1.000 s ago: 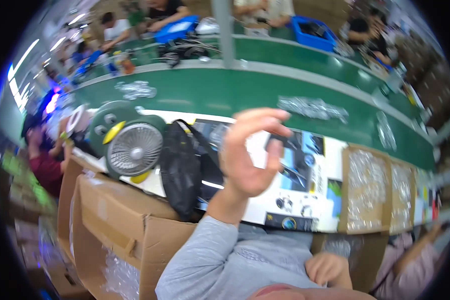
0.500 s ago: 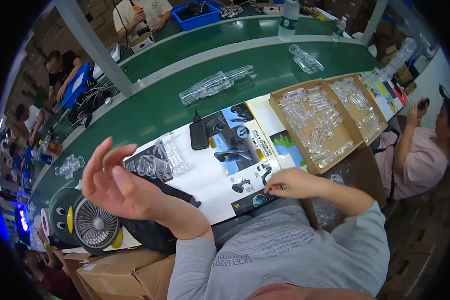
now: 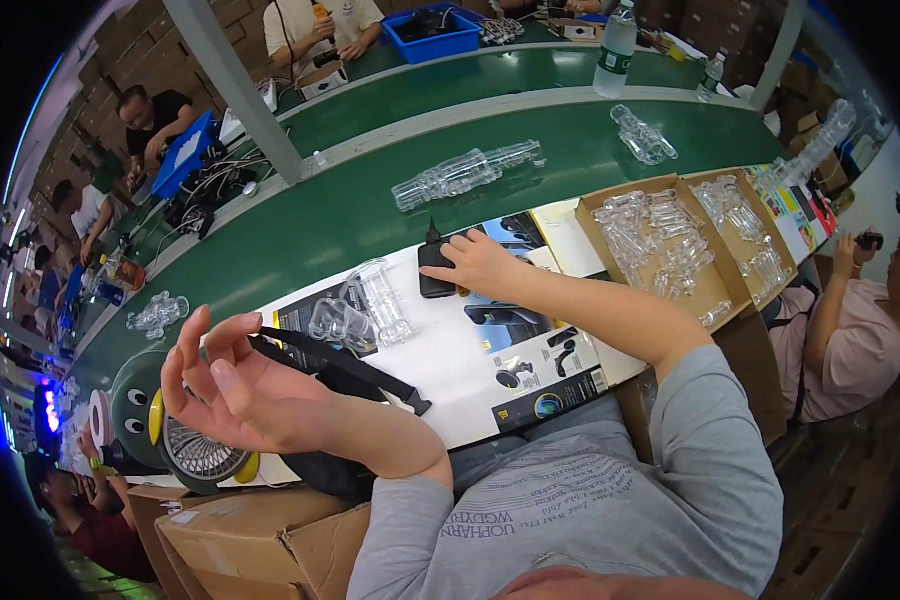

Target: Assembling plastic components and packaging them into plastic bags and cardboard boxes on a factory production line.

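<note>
My left hand [image 3: 245, 390] is raised at the left, palm up, with its fingers loosely bent and apart and nothing in them. Behind it lies a black strap [image 3: 360, 372], and a green penguin-shaped fan [image 3: 198, 450] is partly covered by the hand. My right hand [image 3: 475, 263] is on a small black rectangular device [image 3: 433, 280] with a short cable end, thumb over its face and fingers at its right side. Clear plastic holders [image 3: 375, 305] lie between my hands on the flat printed cardboard [image 3: 425, 375].
Open cardboard trays [image 3: 592, 225] of clear plastic pieces stand to the right. More clear pieces [image 3: 465, 172] lie on the green table [image 3: 320, 235]. A water bottle [image 3: 615, 50] stands farther back. Other people sit across the table and at the right; a cardboard box [image 3: 235, 540] is at lower left.
My right hand has moved forward and left from the cardboard's near edge onto the black device. My left hand stays raised and open. The whole view has shifted slightly.
</note>
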The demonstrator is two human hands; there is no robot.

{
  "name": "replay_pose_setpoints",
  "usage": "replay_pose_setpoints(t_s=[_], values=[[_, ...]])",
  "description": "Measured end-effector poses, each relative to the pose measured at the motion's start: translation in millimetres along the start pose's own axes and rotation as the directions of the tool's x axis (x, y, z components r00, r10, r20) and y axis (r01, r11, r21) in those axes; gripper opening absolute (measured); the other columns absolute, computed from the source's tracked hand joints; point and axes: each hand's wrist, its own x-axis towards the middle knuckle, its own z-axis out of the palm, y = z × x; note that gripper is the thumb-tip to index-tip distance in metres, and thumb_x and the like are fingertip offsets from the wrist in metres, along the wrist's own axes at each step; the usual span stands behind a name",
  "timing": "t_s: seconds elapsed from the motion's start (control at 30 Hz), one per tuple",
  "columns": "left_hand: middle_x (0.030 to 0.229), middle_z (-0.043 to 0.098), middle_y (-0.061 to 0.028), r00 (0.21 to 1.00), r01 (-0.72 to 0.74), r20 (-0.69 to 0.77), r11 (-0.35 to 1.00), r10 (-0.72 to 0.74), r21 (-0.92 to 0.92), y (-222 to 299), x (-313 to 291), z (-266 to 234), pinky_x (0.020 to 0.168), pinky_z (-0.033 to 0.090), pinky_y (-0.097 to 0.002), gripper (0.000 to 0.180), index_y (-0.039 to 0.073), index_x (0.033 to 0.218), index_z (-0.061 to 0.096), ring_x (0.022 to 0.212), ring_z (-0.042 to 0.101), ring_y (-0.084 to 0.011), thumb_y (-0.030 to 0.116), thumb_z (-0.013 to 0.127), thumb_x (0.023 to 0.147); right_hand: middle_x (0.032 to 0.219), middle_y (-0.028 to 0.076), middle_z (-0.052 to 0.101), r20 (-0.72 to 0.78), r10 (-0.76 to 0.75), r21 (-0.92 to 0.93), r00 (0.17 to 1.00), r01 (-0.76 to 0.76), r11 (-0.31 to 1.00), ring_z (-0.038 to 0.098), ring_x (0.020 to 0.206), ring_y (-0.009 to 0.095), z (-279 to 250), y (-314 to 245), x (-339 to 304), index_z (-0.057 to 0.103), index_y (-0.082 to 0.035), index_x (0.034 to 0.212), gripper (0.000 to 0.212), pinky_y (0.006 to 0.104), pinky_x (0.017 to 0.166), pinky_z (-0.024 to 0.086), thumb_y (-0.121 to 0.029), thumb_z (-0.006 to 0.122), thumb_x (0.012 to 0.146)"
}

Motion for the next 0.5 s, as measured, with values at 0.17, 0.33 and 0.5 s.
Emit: replay_pose_setpoints(t_s=[0.17,0.33,0.5], values=[[0.101,0.056,-0.0241,0.999,0.013,-0.033,0.999,-0.014,-0.043,0,4,-8,0.065,0.047,-0.0285,0.034,-0.002,0.109,0.043,0.065,0.056,-0.0210,0.010,0.049,0.078,0.091,0.004,0.052,0.130,-0.087,-0.002,0.988,0.088,0.996,0.050,0.088,0.019,12,0,22,0.052,-0.021,0.117,0.048,0.0330,0.074,0.037,-0.019,0.063,0.070],[0.098,0.058,-0.0213,0.999,0.044,0.015,0.999,-0.044,-0.007,-4,6,-6,0.066,0.048,-0.0289,0.030,-0.003,0.109,0.043,0.067,0.057,-0.0198,0.004,0.046,0.080,0.086,0.002,0.053,0.158,-0.117,0.011,0.981,0.117,0.993,0.050,0.089,0.017,15,5,25,0.054,-0.020,0.107,0.037,0.0317,0.075,0.036,-0.019,0.061,0.071],[0.094,0.060,-0.0119,0.800,0.242,0.322,0.762,-0.507,0.601,-33,17,-26,0.078,0.044,-0.0294,0.026,0.002,0.107,0.051,0.086,0.057,-0.0162,0.014,0.057,0.084,0.076,0.000,0.051,-0.169,0.092,0.149,0.981,-0.066,0.987,0.052,0.079,0.019,-3,-6,13,0.058,-0.019,0.105,0.046,0.0320,0.071,0.038,-0.010,0.067,0.061]])
